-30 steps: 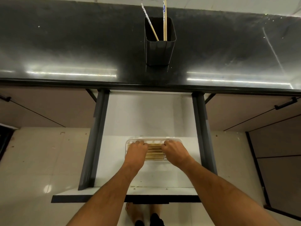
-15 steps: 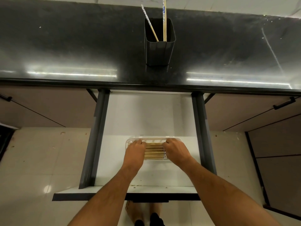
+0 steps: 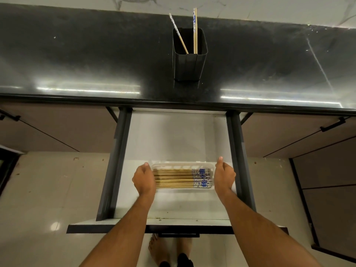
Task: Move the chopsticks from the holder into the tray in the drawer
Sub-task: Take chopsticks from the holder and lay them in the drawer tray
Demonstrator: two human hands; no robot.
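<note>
the left hand [image 3: 144, 179] is loosely cupped, empty, at the left end of the shallow white plastic tray [image 3: 211, 167], and the right hand [image 3: 224, 175] stands half open and empty just beside its right end. a flat row of bamboo chopsticks with blue-patterned tops [image 3: 181, 179] lies in the tray inside the open white drawer [image 3: 169, 139]. far on the black stone counter [image 3: 77, 60], three more chopsticks [image 3: 195, 31] stand in the dark square holder [image 3: 189, 64].

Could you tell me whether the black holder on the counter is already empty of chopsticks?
No, the holder on the counter still has chopsticks in it, their patterned ends sticking up above its rim.
</note>
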